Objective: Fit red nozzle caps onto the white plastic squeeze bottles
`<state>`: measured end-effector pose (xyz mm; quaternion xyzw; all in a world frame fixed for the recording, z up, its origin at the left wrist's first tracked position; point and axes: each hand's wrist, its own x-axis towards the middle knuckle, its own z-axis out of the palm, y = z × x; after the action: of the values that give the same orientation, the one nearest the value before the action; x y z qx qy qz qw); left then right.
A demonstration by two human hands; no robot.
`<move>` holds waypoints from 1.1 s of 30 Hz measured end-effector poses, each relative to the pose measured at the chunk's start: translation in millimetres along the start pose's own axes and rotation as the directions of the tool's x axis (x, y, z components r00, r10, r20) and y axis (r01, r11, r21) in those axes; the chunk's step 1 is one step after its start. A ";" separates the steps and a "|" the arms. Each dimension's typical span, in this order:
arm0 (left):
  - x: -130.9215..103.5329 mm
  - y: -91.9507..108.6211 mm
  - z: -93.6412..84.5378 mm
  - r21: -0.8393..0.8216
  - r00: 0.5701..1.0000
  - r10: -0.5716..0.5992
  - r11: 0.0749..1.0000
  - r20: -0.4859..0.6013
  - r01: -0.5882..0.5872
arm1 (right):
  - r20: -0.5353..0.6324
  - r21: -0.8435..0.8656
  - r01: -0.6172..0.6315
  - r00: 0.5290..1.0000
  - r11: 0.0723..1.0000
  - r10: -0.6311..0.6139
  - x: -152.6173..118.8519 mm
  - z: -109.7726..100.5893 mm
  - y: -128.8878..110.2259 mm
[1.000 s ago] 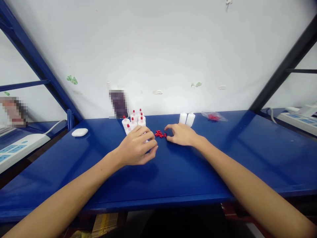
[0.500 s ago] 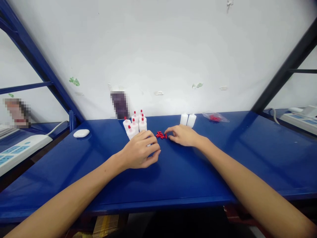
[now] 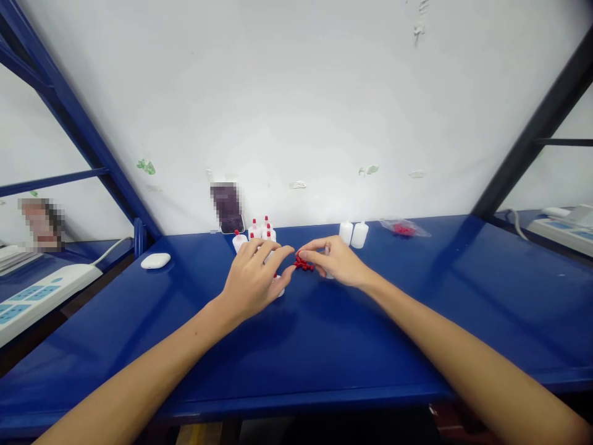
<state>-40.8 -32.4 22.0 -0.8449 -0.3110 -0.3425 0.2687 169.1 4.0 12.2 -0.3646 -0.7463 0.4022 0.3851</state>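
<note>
My left hand [image 3: 254, 275] has its thumb and forefinger spread, with nothing between them, in front of several white bottles [image 3: 239, 241] with red caps. Part of a bottle shows beneath its thumb. My right hand [image 3: 340, 259] pinches a small red cap [image 3: 299, 254] between thumb and forefinger, over a small pile of red caps [image 3: 304, 266] on the blue table. A white translucent piece, partly hidden, shows by the right hand's palm. Behind that hand stand two white bottles [image 3: 359, 235] without red caps.
A clear bag of red caps [image 3: 404, 228] lies at the back right of the blue table [image 3: 324, 346]. A phone [image 3: 227, 207] leans on the wall. A white case [image 3: 155, 261] and a power strip [image 3: 44, 296] are at left.
My left hand has opened its thumb and forefinger. My right hand has closed on a red cap and lifted it slightly. The camera view has tilted a little upward.
</note>
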 end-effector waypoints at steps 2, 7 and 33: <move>-0.2 -2.2 -0.2 0.024 0.999 0.008 1.000 -0.053 -0.007 | 0.093 0.206 -0.049 0.995 0.977 0.030 -1.9 6.6 -4.5; -1.8 -1.7 -1.3 -0.004 0.988 0.023 1.000 -0.150 -0.023 | 0.198 0.424 -0.084 0.980 0.902 -0.001 -3.3 12.5 -3.4; -5.6 8.8 6.4 -0.145 0.990 0.141 0.979 -0.019 -0.142 | 0.271 -0.426 0.321 0.937 0.846 -0.219 -22.9 23.5 -20.2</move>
<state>-35.1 -35.9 11.7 -0.8807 -0.2231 -0.3482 0.2310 154.0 -31.3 14.6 -0.2918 -0.9011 0.1903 0.2580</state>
